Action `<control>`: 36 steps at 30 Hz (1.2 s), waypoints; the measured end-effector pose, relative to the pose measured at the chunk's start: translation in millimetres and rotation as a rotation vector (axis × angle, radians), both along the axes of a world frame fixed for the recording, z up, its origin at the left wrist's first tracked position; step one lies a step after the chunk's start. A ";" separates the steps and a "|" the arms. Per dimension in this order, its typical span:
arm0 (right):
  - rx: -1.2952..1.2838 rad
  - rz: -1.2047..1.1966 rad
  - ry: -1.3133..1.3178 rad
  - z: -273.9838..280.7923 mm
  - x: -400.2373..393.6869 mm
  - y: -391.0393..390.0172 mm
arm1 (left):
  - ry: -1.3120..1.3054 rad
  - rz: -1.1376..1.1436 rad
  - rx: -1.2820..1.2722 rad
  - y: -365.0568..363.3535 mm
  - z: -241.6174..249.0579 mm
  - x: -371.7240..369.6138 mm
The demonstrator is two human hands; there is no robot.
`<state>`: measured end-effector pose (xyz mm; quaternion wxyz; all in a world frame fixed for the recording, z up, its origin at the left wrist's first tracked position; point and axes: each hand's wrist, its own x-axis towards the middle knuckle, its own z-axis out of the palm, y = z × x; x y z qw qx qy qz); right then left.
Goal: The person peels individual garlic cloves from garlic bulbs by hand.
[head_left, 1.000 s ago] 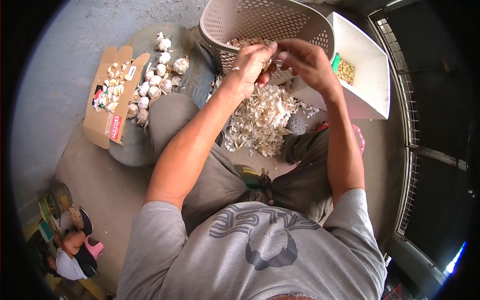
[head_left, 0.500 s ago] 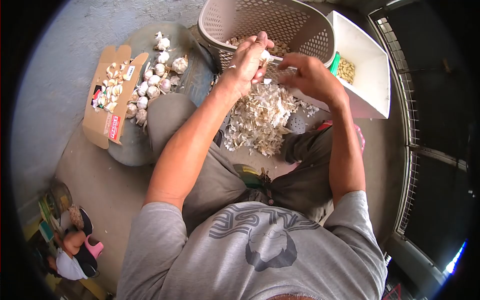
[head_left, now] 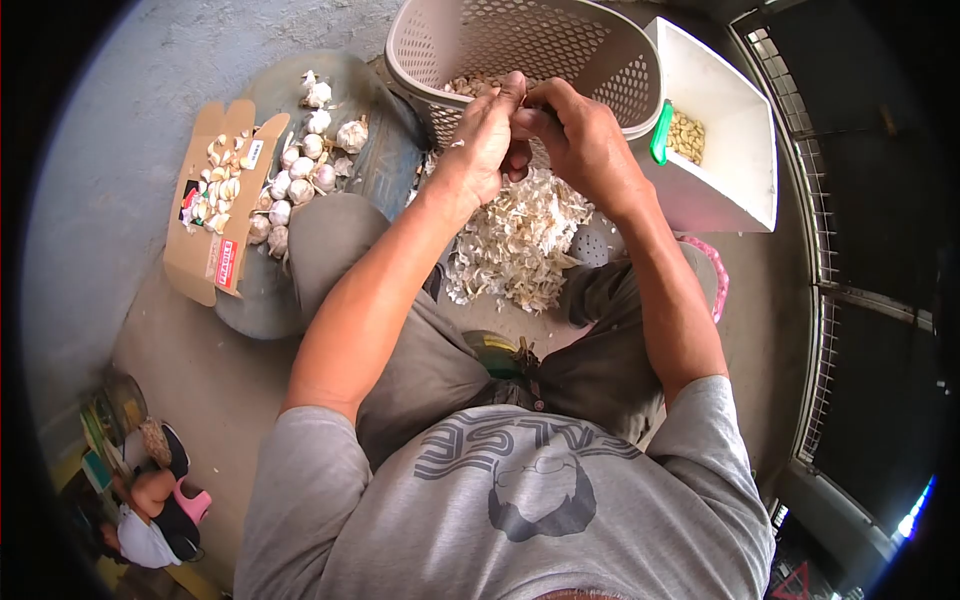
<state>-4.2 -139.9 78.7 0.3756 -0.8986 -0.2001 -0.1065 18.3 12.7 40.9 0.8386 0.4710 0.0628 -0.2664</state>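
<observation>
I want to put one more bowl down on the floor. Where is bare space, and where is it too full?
Bare floor lies left of the cardboard flap and below it, beside the left knee. Crowded: the garlic bulbs, the peel pile between the legs, and ahead, where the basket and white box stand. Both hands meet over the basket rim.

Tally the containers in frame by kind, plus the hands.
Perforated plastic basket: 1
White box holding peeled cloves: 1
Flattened cardboard box with loose cloves: 1
Hands, left hand and right hand, pinched together on something too small to tell: 2
Total: 5
</observation>
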 end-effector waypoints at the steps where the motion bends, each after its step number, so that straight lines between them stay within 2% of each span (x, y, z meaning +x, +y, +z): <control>1: -0.043 0.020 -0.055 -2.0 -0.9 -0.1 | 0.047 0.007 -0.023 -1.6 1.5 -1.8; 5: -0.176 0.104 -0.226 -8.1 -2.7 4.6 | 0.160 0.017 -0.217 -3.1 -16.8 -0.9; 6: -0.197 0.128 -0.256 -8.8 -2.3 6.8 | 0.166 0.011 -0.191 -0.9 -14.0 -0.5; 10: -0.099 -0.023 -0.045 -8.7 -0.7 12.2 | 0.105 0.037 -0.114 2.5 -9.9 -2.0; 14: -0.041 -0.024 0.055 -6.2 0.5 18.3 | 0.103 0.071 -0.075 -1.5 -3.9 -6.1; 16: -0.143 -0.029 -0.050 -7.3 -1.0 22.7 | 0.144 0.084 -0.061 -2.4 -3.0 -4.7; 17: -0.194 -0.028 -0.100 -8.7 -1.4 25.3 | 0.108 0.071 -0.067 2.2 -4.4 -4.4; 19: -0.111 -0.027 -0.075 -10.7 0.6 27.7 | 0.037 0.033 -0.079 10.4 -6.1 -3.3; 22: 0.028 -0.036 -0.095 -12.1 6.9 29.6 | -0.350 0.319 0.085 -8.4 -5.5 -2.5; 23: 0.079 -0.040 -0.109 -12.5 8.2 30.7 | -0.445 0.351 0.065 -9.6 -9.8 1.4; 26: 0.161 -0.037 -0.112 -14.2 9.3 34.3 | -0.523 0.428 0.363 -8.3 -5.3 0.5; 29: 0.156 -0.054 -0.141 -13.2 11.1 34.2 | -0.621 0.495 0.479 -8.0 -5.5 4.2; 32: 0.145 -0.057 -0.204 -11.0 16.8 39.2 | -0.453 0.497 0.310 -10.3 -19.4 11.2; 34: 0.103 -0.072 -0.173 -22.5 23.0 38.8 | -0.506 0.584 0.248 -12.4 -27.0 11.8; 36: 0.249 -0.092 -0.271 -57.0 46.2 35.2 | -0.162 0.556 -0.015 -11.7 -36.3 20.6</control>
